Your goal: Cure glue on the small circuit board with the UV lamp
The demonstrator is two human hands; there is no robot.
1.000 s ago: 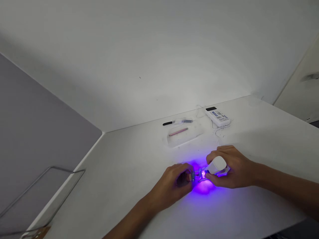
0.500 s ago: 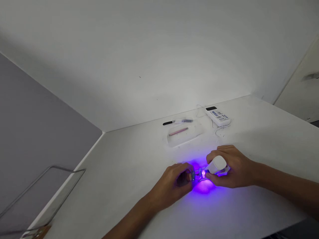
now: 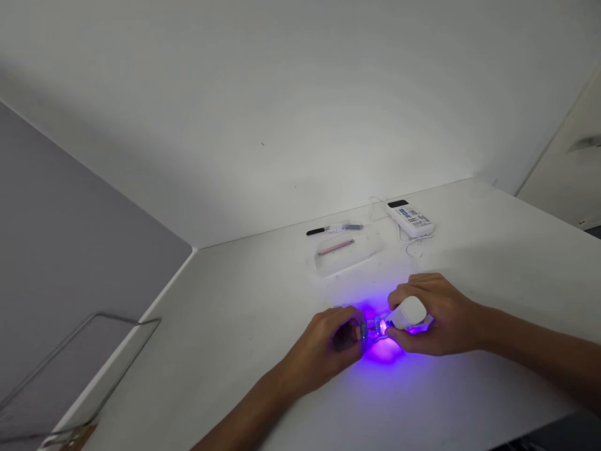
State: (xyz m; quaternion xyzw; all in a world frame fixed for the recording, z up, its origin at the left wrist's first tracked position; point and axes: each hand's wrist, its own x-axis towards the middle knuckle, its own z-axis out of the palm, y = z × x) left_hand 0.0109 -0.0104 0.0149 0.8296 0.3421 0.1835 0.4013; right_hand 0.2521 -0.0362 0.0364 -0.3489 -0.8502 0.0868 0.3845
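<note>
My right hand (image 3: 444,316) is closed around a white handheld UV lamp (image 3: 412,312), tilted with its lit end down to the left. Violet light spills from it onto the white table (image 3: 244,363). My left hand (image 3: 323,344) pinches one end of a small clear piece (image 3: 373,329) between thumb and curled fingers. That piece lies in the glow between both hands, its right end close to the lamp and the right thumb. Glare hides its exact shape, and I cannot tell whether the lamp touches it.
Behind the hands lies a clear plastic tray (image 3: 347,266) with a pink pen (image 3: 336,247) in it. Beyond it rests a black-ended slim tool (image 3: 315,232). A white power bank (image 3: 410,219) with a cord is at back right. A wire frame (image 3: 124,369) stands left; a wall (image 3: 300,125) rises behind.
Both hands stay in almost the same place. The white lamp's top has tipped very slightly down; the violet glow persists.
</note>
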